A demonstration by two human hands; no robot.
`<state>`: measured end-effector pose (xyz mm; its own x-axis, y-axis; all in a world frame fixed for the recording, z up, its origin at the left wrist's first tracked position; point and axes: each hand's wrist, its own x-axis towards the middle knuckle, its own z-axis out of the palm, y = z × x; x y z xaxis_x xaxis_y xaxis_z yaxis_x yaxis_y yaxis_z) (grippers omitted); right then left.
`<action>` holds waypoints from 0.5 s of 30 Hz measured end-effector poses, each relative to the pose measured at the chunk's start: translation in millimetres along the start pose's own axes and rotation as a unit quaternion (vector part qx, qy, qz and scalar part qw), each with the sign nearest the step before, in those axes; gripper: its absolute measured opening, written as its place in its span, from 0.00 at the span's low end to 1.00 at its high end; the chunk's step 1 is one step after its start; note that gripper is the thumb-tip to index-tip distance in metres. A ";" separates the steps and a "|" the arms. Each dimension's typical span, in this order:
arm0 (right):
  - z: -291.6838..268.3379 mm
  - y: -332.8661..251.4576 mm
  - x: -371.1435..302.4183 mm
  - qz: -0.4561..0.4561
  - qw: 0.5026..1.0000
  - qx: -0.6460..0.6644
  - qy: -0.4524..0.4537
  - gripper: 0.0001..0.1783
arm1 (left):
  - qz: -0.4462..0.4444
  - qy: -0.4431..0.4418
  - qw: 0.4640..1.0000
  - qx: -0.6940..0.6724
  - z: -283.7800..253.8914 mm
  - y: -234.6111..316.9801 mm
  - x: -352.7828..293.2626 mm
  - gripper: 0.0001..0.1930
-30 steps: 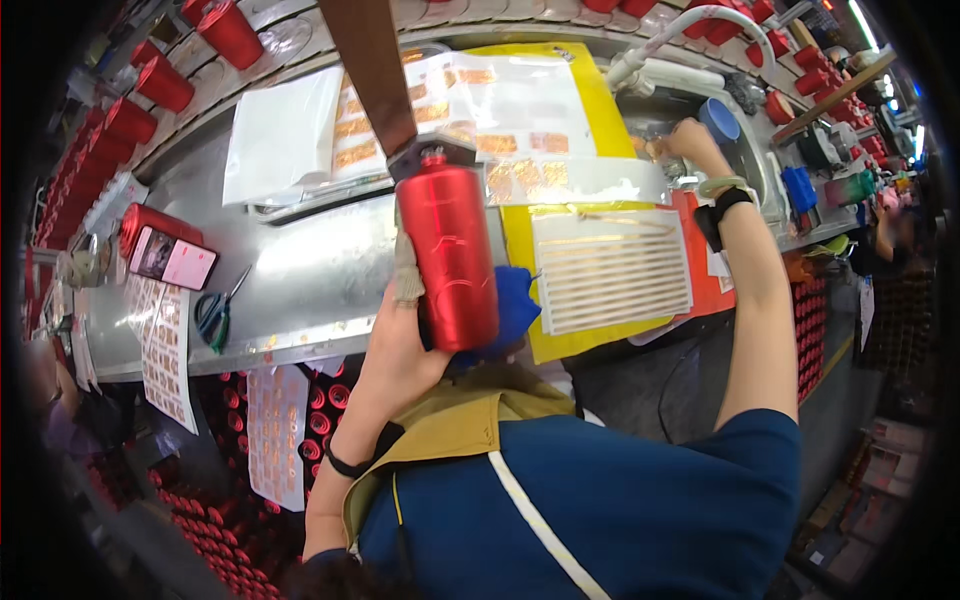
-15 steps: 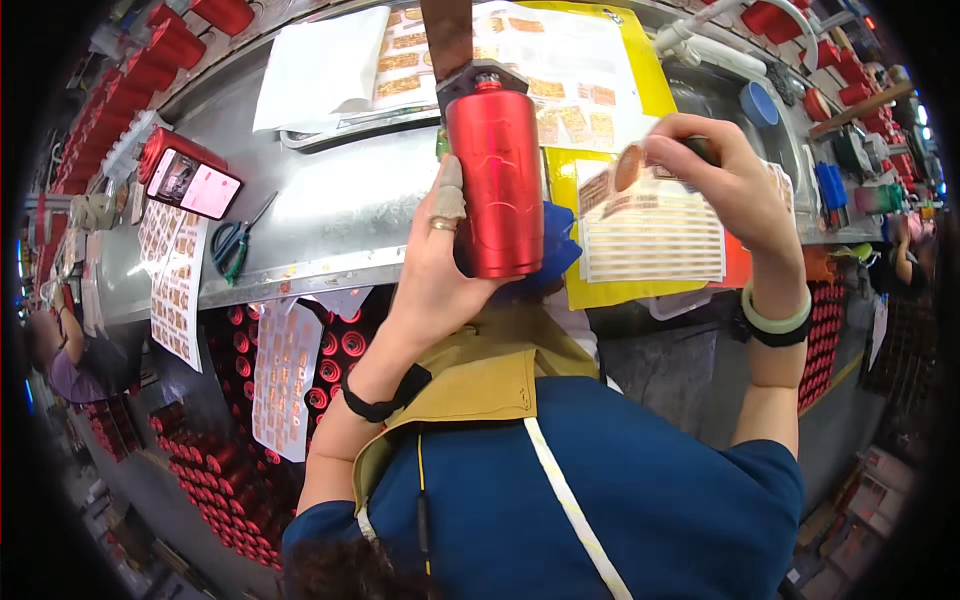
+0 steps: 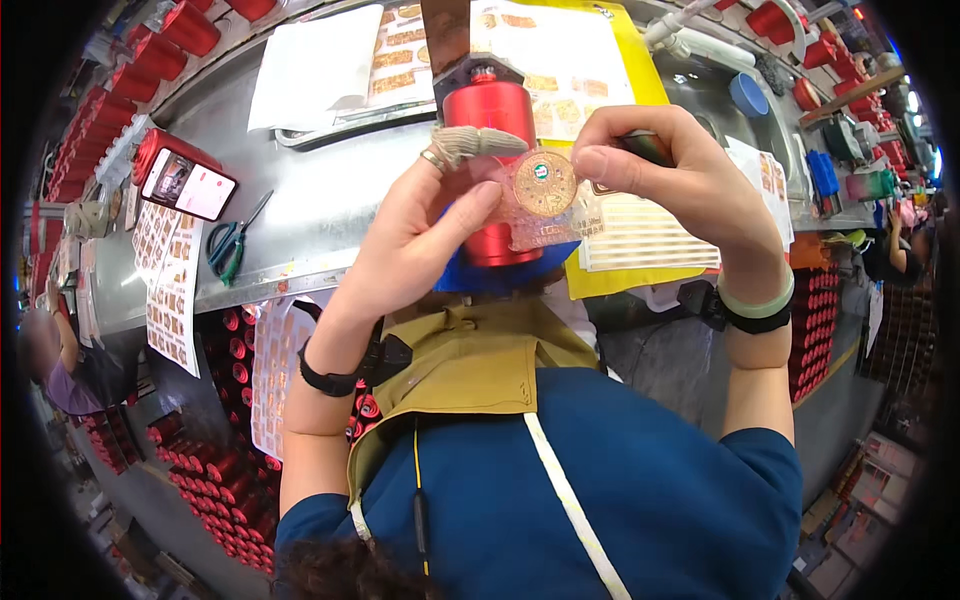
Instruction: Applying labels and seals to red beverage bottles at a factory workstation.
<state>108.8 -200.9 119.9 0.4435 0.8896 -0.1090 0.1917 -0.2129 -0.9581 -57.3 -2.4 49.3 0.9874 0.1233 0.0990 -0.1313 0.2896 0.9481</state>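
Observation:
A clear film decal (image 3: 545, 183) with a round gold design and a small green centre hangs in front of the red metal bottle (image 3: 487, 105). My right hand (image 3: 680, 170) pinches the decal's right edge between thumb and fingers. Some dark rounded object (image 3: 648, 147), its kind unclear, is tucked in that same hand. My left hand (image 3: 410, 225) has its thumb on the film's left side; a cloth cover wraps one fingertip (image 3: 485, 142) above the film. Its other fingers are hidden behind. The bottle's neck meets a dark holder (image 3: 480, 68), and blue material (image 3: 470, 277) shows under its base.
A striped white backing sheet (image 3: 640, 240) lies on yellow card (image 3: 590, 283) at right. Green-handled scissors (image 3: 228, 250), a phone (image 3: 190, 182) leaning on a red bottle, and decal sheets (image 3: 172, 315) are at left. A blue cup (image 3: 748, 95) stands far right. Red bottles fill crates below.
My left hand has let go of the red bottle and moved up to the film. My right hand has brought the decal left from the backing sheet to in front of the bottle.

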 end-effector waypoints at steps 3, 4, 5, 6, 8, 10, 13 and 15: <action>7.2 12.0 -7.1 0.012 0.999 -0.037 -0.015 0.15 | -0.020 -0.020 0.992 0.120 -15.7 11.4 -6.9 0.18; 12.5 17.5 -11.1 0.025 0.999 -0.032 -0.010 0.15 | -0.011 -0.002 0.989 0.148 -12.2 18.0 -10.2 0.18; 18.4 21.5 -15.2 0.038 0.999 -0.027 -0.006 0.15 | -0.015 -0.004 0.989 0.147 -14.3 19.6 -12.7 0.18; 23.8 22.3 -18.7 0.049 0.996 -0.076 0.011 0.14 | -0.049 0.002 0.980 0.195 -18.8 22.0 -17.0 0.18; 34.9 37.9 -19.3 0.024 0.990 -0.131 0.047 0.14 | -0.085 0.042 0.965 0.245 -23.2 14.1 -18.5 0.13; 44.9 48.9 -17.5 0.009 0.987 -0.147 0.065 0.14 | -0.113 0.061 0.962 0.240 -34.0 -1.2 -20.8 0.17; 53.6 55.5 -14.0 0.033 0.986 -0.129 0.101 0.13 | -0.145 0.081 0.966 0.196 -42.8 -13.6 -17.8 0.23; 56.5 58.4 -11.3 0.024 0.978 -0.162 0.126 0.12 | -0.150 0.075 0.978 0.123 -47.5 -24.9 -18.5 0.24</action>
<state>65.5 -200.6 50.2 0.6526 0.7565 -0.0440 0.4152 -0.4055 -0.8144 -76.5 33.2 9.5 0.9518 0.2102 -0.2236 0.2066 0.0995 0.9733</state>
